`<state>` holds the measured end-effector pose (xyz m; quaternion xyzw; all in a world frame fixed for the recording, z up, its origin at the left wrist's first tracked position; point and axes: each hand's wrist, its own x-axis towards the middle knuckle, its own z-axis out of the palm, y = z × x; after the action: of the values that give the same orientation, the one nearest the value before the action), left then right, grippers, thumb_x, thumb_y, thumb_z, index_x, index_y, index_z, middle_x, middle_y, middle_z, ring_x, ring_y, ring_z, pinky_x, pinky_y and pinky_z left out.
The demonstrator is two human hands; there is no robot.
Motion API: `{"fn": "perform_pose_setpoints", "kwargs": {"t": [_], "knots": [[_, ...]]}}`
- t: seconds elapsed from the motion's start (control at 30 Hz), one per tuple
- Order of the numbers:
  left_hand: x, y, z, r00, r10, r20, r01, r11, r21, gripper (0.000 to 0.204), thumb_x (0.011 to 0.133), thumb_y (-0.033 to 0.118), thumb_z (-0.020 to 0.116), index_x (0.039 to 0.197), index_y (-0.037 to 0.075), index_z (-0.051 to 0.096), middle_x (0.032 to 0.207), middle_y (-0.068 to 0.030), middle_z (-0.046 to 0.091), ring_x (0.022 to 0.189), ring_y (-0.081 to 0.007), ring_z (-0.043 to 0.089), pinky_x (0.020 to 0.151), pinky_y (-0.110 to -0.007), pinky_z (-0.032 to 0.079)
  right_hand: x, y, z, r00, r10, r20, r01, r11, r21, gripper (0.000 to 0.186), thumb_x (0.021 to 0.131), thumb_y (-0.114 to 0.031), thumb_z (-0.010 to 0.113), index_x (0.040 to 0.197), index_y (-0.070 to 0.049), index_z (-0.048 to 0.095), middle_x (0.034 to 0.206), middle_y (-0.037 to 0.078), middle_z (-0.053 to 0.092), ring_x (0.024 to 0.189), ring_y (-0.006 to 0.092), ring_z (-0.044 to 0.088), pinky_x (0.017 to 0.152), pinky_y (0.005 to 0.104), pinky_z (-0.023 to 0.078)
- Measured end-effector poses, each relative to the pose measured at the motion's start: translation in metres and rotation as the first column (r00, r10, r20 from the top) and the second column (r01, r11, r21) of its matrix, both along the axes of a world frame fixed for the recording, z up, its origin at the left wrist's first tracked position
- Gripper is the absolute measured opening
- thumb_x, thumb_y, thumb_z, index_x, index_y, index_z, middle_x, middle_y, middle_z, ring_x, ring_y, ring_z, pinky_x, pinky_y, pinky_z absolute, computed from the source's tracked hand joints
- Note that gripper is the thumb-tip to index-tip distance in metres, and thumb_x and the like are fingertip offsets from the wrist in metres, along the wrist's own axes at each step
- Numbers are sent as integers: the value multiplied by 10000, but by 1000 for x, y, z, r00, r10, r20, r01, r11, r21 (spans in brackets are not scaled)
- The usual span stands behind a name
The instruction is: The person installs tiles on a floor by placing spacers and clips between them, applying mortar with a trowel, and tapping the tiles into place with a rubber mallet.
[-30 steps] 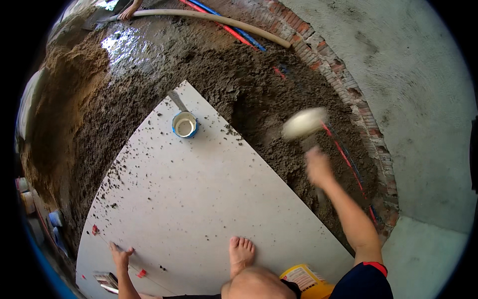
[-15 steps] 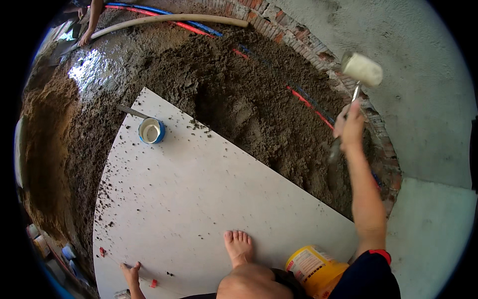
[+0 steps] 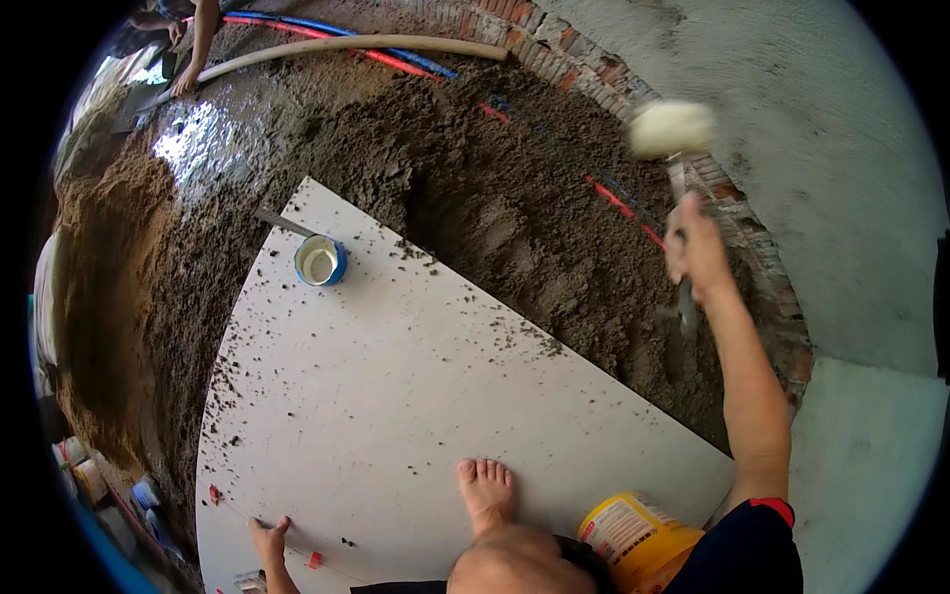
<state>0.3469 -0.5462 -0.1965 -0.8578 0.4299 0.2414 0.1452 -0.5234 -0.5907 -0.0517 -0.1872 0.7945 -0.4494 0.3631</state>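
Note:
My right hand (image 3: 701, 252) is wrapped round the handle of a mallet with a thick white head (image 3: 673, 129). The mallet is raised over the mortar bed at the right, its head somewhat blurred. Below at the left, my left hand (image 3: 268, 541) lies on a large pale tile (image 3: 396, 376) with its fingers apart. A red clip (image 3: 315, 560) is beside that hand, and another red clip (image 3: 215, 494) sits at the tile's left edge. Dark mortar crumbs are scattered over the tile. My bare foot (image 3: 487, 495) stands on its near part.
A round blue container, pale inside (image 3: 321, 260), stands near the tile's far corner beside a flat metal strip (image 3: 285, 222). A yellow bucket (image 3: 638, 540) is by my right leg. Rough mortar (image 3: 475, 208) with red and blue pipes borders the tile. Another person's hand (image 3: 185, 81) is far left.
The mallet head has swung left, and my right hand has turned with it. Crumbs now lie spread along the tile's long right edge. The whole view has shifted slightly; my left hand stays on the tile.

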Motion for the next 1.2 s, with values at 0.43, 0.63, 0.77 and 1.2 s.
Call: {"fn": "perform_pose_setpoints", "kwargs": {"t": [0.43,0.63,0.77,1.2], "knots": [[-6,7,2,998,46,-46,-51,993,-107,1059,615,277,891,1419,-122,329,1465,-278,390,1377,-368,371,1147,-379,289,38,3,-78,913,392,110,-393,778,490,548,952,-609,467,791,-92,553,587,-16,474,438,84,415,396,270,338],[-35,-3,13,996,85,22,-84,996,-43,1078,621,312,886,1431,-116,317,1504,-276,333,1422,-362,300,1175,-378,240,6,-80,-5,987,-125,101,154,912,-381,530,1023,-540,350,741,-103,456,530,2,437,428,113,447,406,279,352],[-48,-11,-2,996,91,-17,-92,991,-93,1111,608,335,894,1436,-117,306,1516,-280,308,1438,-356,268,1185,-378,212,42,-32,-148,865,163,-474,-118,985,123,647,1039,-507,253,731,-18,544,592,114,557,503,272,538,522,435,454],[-30,-3,-16,984,172,-47,-176,978,-108,1256,579,519,875,1492,-53,230,1558,-231,251,1447,-332,256,1179,-365,246,81,27,-94,950,50,309,-41,998,-38,479,986,-594,402,700,-209,392,491,-76,261,345,70,260,331,272,224]]}}
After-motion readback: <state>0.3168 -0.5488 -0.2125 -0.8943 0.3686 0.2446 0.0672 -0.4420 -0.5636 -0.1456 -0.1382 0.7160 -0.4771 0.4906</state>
